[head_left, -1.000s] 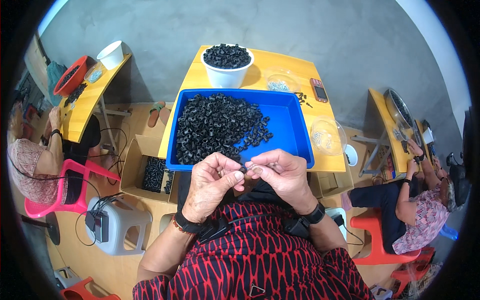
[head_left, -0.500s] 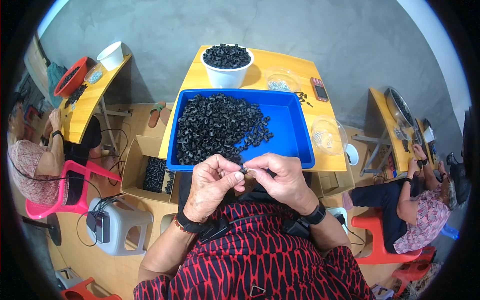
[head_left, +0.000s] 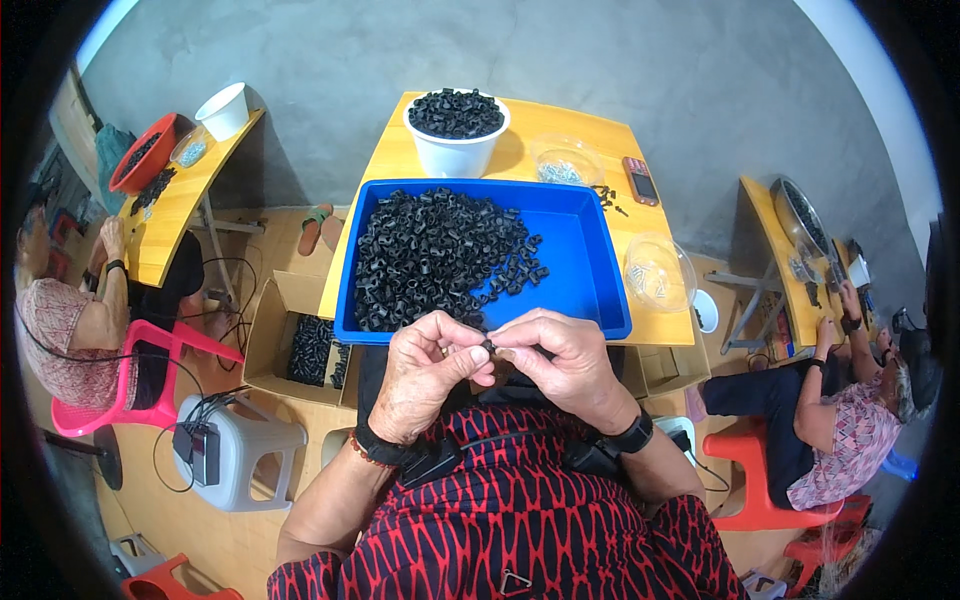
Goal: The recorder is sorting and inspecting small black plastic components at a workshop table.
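Observation:
Just in front of the blue tray's near edge, my left hand (head_left: 432, 370) and my right hand (head_left: 562, 362) meet with their fingertips pinched. Between them is a small black plastic part (head_left: 488, 346), mostly covered by the fingers. My left thumb and forefinger grip it from one side, while the right thumb and forefinger press at its other side. Beyond the hands lies the blue tray (head_left: 585, 250), its left and middle heaped with small black plastic parts (head_left: 425, 255). Its right end shows bare blue bottom.
Behind the tray stands a white bucket (head_left: 455, 155) heaped with black parts. Clear dishes of screws (head_left: 660, 272) and a mobile phone (head_left: 640, 181) sit at the right. A cardboard box (head_left: 270, 345) stands on the floor. Co-workers sit at a left table (head_left: 165, 235) and a right table (head_left: 775, 215).
Both hands stay together at nearly the same spot, with small shifts of the fingers around the black part. At the right table, the co-worker's hand has moved up slightly.

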`<act>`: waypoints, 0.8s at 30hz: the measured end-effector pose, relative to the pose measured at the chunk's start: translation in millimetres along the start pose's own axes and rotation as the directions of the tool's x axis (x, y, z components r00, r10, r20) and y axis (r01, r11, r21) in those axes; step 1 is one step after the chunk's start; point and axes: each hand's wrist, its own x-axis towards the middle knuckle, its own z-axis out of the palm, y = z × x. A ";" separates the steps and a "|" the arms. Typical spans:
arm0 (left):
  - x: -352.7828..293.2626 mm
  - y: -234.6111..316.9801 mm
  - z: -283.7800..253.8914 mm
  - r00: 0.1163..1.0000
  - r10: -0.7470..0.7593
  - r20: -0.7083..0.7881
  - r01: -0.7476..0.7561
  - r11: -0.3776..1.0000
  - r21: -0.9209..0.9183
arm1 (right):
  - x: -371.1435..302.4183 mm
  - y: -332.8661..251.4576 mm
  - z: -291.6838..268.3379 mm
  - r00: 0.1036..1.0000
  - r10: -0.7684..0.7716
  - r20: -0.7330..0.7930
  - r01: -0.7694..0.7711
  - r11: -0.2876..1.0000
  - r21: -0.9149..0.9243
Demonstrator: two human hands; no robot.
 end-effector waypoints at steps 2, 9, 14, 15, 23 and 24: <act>0.3 -0.5 1.0 1.000 -0.007 0.006 0.007 1.000 -0.018 | -1.4 4.0 -1.6 1.000 -0.031 -0.005 0.031 0.998 0.053; -0.1 -6.6 -3.6 0.995 -0.064 0.072 0.065 0.998 -0.010 | -9.2 8.7 -2.7 0.998 -0.003 0.063 -0.005 0.991 0.131; 1.3 -3.3 -4.1 1.000 0.018 -0.002 -0.018 0.997 -0.073 | 10.5 6.7 -19.1 0.993 0.066 0.100 -0.083 0.979 0.184; 2.9 -1.3 -4.1 0.997 0.066 -0.033 -0.068 0.995 -0.075 | 17.3 10.7 -21.2 0.973 0.217 0.073 -0.225 0.963 0.150; 5.1 2.7 -7.5 0.975 0.120 -0.189 -0.141 0.985 -0.099 | 66.2 64.7 -18.0 0.890 0.232 0.393 -0.077 0.925 -0.373; 5.5 3.1 -6.8 0.974 0.111 -0.197 -0.134 0.985 -0.109 | 68.3 70.5 -14.0 0.877 0.228 0.423 -0.022 0.898 -0.439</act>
